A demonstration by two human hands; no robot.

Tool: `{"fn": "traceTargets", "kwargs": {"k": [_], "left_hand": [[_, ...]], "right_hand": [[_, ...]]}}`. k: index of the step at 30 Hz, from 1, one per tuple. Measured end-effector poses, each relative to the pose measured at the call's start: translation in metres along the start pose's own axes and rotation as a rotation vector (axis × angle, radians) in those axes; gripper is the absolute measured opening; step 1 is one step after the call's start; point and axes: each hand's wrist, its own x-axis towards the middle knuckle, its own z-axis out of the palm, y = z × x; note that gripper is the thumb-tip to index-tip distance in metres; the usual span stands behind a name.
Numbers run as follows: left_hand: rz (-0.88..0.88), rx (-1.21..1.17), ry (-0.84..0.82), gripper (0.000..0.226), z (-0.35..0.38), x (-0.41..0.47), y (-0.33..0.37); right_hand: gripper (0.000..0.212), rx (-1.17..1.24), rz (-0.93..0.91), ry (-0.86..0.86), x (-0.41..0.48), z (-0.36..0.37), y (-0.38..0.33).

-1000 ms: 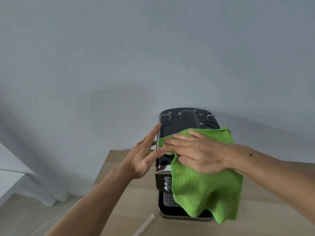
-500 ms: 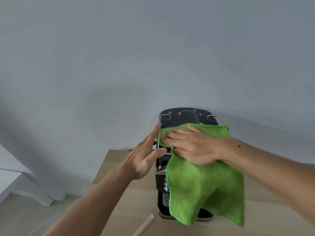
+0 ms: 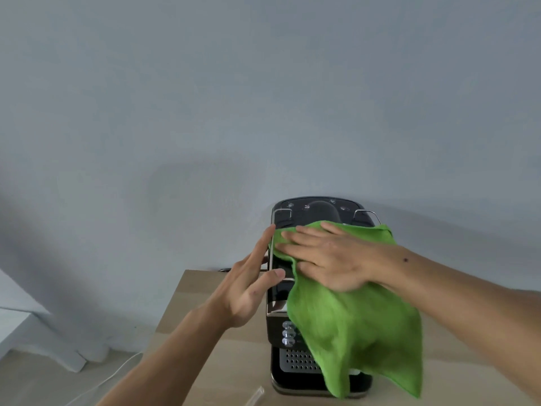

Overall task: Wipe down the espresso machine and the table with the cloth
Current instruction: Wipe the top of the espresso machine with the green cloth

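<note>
Pale blue-grey wall [image 3: 205, 98] fills most of the view above a light wooden surface [image 3: 199, 285], where a black and chrome espresso machine [image 3: 314, 210] stands against the wall. A bright green, fuzzy microfibre cloth [image 3: 360, 326] is spread across the machine's top. Its lower half hangs loose over the front, hiding much of the control panel and part of the perforated metal drip tray. The right hand [image 3: 328, 256] lies flat on the cloth on top of the machine, its fingers [image 3: 301, 232] straight and together, gripping nothing, pressing the fabric down, likely so that it wipes evenly. The left hand [image 3: 246, 291] is open against the machine's left side, fingers [image 3: 263, 244] extended along the chrome rail and thumb near the top edge, holding nothing, apparently bracing the machine so it does not slide.
</note>
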Motion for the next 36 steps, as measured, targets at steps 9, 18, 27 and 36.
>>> {"fn": "traceTargets", "kwargs": {"k": [9,18,27,36], "left_hand": [[0.031,-0.048,0.03,0.076,0.002,0.001,0.0],[0.023,0.038,-0.026,0.081,-0.006,0.008,-0.004],[-0.064,0.284,-0.103,0.103,-0.019,0.034,0.0],[-0.026,0.201,-0.072,0.098,-0.014,0.034,-0.008]], "right_hand": [[0.059,-0.012,0.081,0.023,0.013,0.003,0.0],[0.059,-0.027,0.126,-0.002,-0.001,0.003,0.007],[0.066,0.013,0.214,0.043,0.004,0.003,0.015],[0.06,0.103,0.194,0.016,0.028,-0.006,0.04]]}}
